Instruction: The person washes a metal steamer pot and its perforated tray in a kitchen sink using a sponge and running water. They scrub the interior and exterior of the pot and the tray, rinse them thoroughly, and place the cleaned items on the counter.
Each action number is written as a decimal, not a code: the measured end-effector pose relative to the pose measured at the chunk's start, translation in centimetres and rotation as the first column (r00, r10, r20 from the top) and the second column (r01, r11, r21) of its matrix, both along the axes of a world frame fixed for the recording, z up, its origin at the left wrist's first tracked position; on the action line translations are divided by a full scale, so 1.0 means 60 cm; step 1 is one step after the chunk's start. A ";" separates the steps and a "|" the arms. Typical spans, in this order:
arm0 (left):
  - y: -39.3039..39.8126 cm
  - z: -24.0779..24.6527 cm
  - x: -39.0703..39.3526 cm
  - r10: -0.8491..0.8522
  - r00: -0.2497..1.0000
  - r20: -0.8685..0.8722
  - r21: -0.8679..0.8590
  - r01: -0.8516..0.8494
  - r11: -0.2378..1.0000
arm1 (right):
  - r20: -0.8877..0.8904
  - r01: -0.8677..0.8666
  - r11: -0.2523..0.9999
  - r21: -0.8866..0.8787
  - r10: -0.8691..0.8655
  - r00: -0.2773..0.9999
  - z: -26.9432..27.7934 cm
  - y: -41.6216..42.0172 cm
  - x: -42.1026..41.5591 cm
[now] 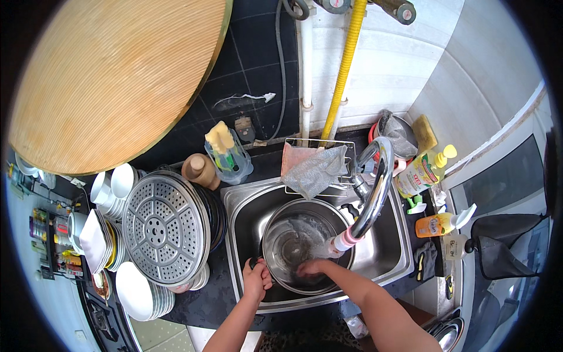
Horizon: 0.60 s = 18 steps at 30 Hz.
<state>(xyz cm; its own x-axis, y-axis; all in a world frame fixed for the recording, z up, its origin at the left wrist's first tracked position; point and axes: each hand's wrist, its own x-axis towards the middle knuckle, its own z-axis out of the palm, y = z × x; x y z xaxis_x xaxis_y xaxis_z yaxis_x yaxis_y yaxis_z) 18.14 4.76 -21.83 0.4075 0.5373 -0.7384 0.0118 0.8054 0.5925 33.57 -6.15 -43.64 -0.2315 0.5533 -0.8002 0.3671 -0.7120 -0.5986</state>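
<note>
A stainless steel pot (281, 281) stands in the metal sink (382, 264), its left side close to the basin wall. Water from the faucet (378, 193), which ends in a pink and white nozzle (343, 243), runs into it. At the pot's left, my left hand (257, 280) is closed around the dark pot handle (253, 262). My right hand (311, 267) reaches inside the pot, in the water below the nozzle; its fingers are partly hidden by water and blur. Whether it holds anything there cannot be seen.
A wire rack (321, 141) with a grey mesh cloth (316, 171) overhangs the sink's back edge. Left stand a perforated steamer tray (165, 229) and stacked white plates (136, 290). On the right are a yellow-capped detergent bottle (420, 174), an orange spray bottle (433, 225) and dark gloves (425, 259).
</note>
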 end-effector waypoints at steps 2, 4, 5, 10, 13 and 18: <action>0.002 0.004 0.002 -0.015 1.000 0.009 0.037 0.015 0.999 | -0.375 0.446 0.892 -0.070 -0.438 0.817 0.083 0.017 -0.012; 0.003 0.005 0.003 0.004 1.000 -0.008 0.024 -0.004 1.000 | -0.524 0.766 0.642 0.024 -0.645 0.557 0.164 0.038 -0.033; 0.004 0.007 0.005 0.006 1.000 -0.018 0.018 -0.006 1.000 | -0.564 0.800 0.596 0.072 -0.637 0.526 0.199 0.053 -0.040; 0.007 0.009 0.005 0.013 0.999 -0.050 0.036 -0.012 0.999 | -0.607 0.732 0.643 0.226 -0.495 0.622 0.232 0.076 -0.053; 0.010 0.007 0.004 0.000 0.997 -0.071 0.055 0.004 0.998 | -0.469 0.528 0.765 0.370 -0.336 0.816 0.240 0.035 -0.051; 0.019 0.002 0.004 -0.003 0.995 -0.100 0.071 0.010 0.997 | -0.230 0.147 0.705 0.694 0.024 0.973 0.225 -0.057 -0.016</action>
